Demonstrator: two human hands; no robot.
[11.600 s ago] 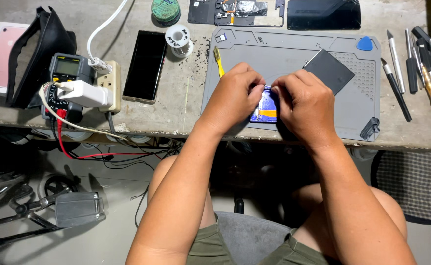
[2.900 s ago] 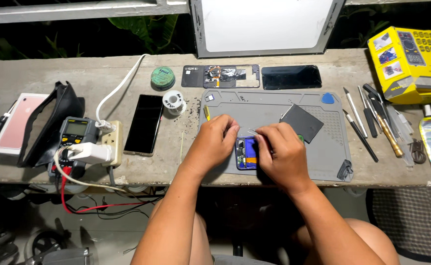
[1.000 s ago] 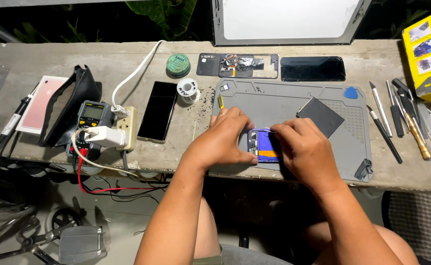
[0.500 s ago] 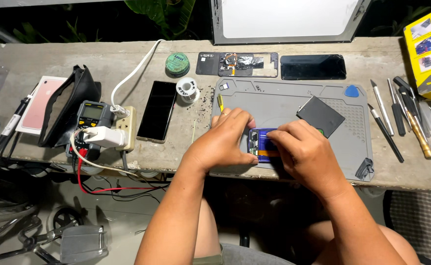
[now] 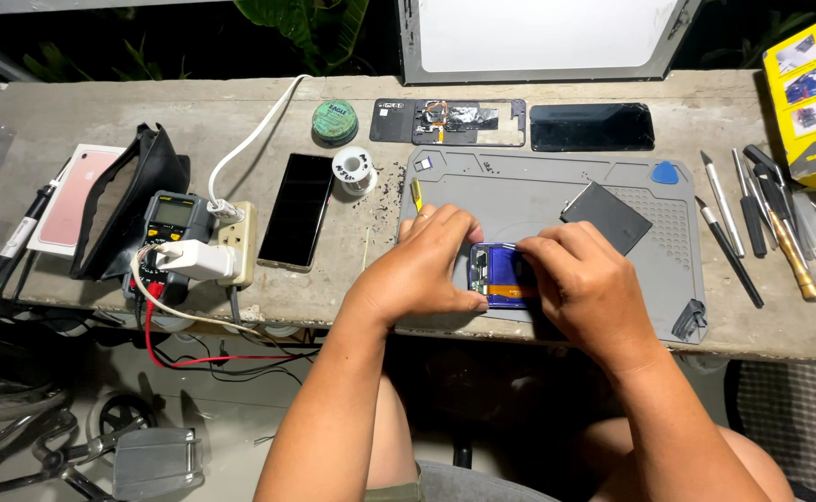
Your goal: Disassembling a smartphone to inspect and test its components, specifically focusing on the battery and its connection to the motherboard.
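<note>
Both hands are on the blue phone [image 5: 499, 277] at the front edge of the grey mat [image 5: 529, 191]: left hand [image 5: 426, 260] curled over its left end, right hand [image 5: 580, 284] pinching its top edge. Dark panel [image 5: 607, 217] sits just beside, multimeter [image 5: 168, 232] further left

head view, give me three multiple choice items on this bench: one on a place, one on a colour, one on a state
1. Where does the dark phone lie?
A. left of the grey mat
B. on the mat
C. inside the yellow box

2. What colour is the small board between the hands?
A. red
B. blue
C. white

3. What are the left hand and right hand doing?
A. both resting off the bench
B. one lifted high
C. both touching the board

Answers: 1 A, it sits beside the mat's left edge. 2 B, blue shows between the fingers. 3 C, both hands' fingers meet it.
</note>
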